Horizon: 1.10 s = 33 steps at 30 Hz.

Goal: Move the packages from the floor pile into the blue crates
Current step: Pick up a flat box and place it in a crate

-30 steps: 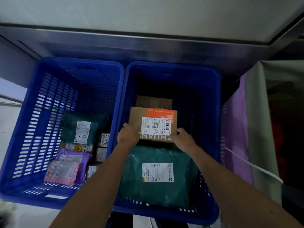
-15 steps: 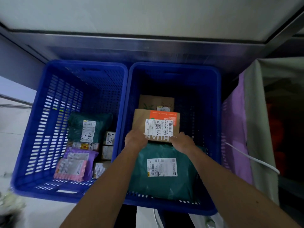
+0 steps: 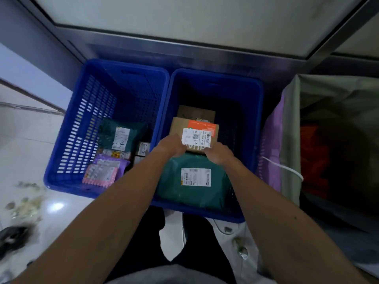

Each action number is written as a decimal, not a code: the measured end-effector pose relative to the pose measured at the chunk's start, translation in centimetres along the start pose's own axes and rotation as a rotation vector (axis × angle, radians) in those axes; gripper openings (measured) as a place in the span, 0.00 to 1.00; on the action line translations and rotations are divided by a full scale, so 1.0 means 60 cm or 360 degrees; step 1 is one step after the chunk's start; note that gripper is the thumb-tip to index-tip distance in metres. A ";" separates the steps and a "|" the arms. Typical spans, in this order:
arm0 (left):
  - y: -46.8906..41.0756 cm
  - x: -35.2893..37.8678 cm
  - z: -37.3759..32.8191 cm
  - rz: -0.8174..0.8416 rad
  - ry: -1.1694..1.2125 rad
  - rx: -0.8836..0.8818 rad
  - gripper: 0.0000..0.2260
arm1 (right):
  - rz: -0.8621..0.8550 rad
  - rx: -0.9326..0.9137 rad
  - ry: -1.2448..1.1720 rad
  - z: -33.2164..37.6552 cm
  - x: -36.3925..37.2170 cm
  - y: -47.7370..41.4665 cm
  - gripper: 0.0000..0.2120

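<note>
A left crate [image 3: 67, 140] and a right crate [image 3: 258, 119], two in all, stand touching under a metal shelf [image 3: 184, 52], with a cloth bin [image 3: 293, 124] just right of them. The left hand [image 3: 170, 145] and right hand [image 3: 220, 154] grip the near corners of a cardboard box [image 3: 178, 128] inside the right crate, between one green bag [image 3: 180, 197] and a second box [image 3: 196, 112]. The left crate holds one smaller green bag [image 3: 107, 134], one purple packet [image 3: 123, 163] and one pink packet [image 3: 98, 177]

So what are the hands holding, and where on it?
The cardboard box, by its near edge: left hand at its left corner, right hand at its right.
</note>
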<state>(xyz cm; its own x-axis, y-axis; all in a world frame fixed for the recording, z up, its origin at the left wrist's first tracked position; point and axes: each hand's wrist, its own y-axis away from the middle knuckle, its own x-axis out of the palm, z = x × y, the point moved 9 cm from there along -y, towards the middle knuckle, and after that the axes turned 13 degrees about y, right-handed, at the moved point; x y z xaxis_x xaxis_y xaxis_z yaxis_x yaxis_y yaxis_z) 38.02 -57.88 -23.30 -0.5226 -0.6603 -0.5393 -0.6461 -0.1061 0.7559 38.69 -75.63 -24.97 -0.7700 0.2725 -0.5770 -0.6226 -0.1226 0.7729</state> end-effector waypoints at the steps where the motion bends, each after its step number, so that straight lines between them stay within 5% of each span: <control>1: 0.013 -0.006 0.002 -0.0022 0.0034 0.0003 0.20 | -0.0004 0.0006 -0.0003 0.005 -0.001 0.016 0.20; 7: 0.106 -0.068 0.012 -0.0261 0.0099 0.0122 0.14 | 0.0004 -0.0120 -0.0011 0.076 0.008 0.099 0.11; 17: 0.210 -0.186 0.154 -0.0486 0.0074 0.0076 0.13 | -0.0055 -0.0374 0.0060 0.231 0.043 0.164 0.18; 33: 0.363 -0.367 0.632 -0.0605 0.0223 0.0069 0.14 | -0.0189 -0.0386 0.0557 0.621 0.302 0.272 0.15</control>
<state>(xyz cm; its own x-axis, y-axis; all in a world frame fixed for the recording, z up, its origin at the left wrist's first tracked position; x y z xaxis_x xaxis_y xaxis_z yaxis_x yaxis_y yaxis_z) 14.37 -17.47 -9.05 -0.1631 -0.6752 -0.7194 -0.8031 -0.3326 0.4943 19.79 -37.15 -13.00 -0.6661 -0.0363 -0.7450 -0.6922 -0.3419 0.6356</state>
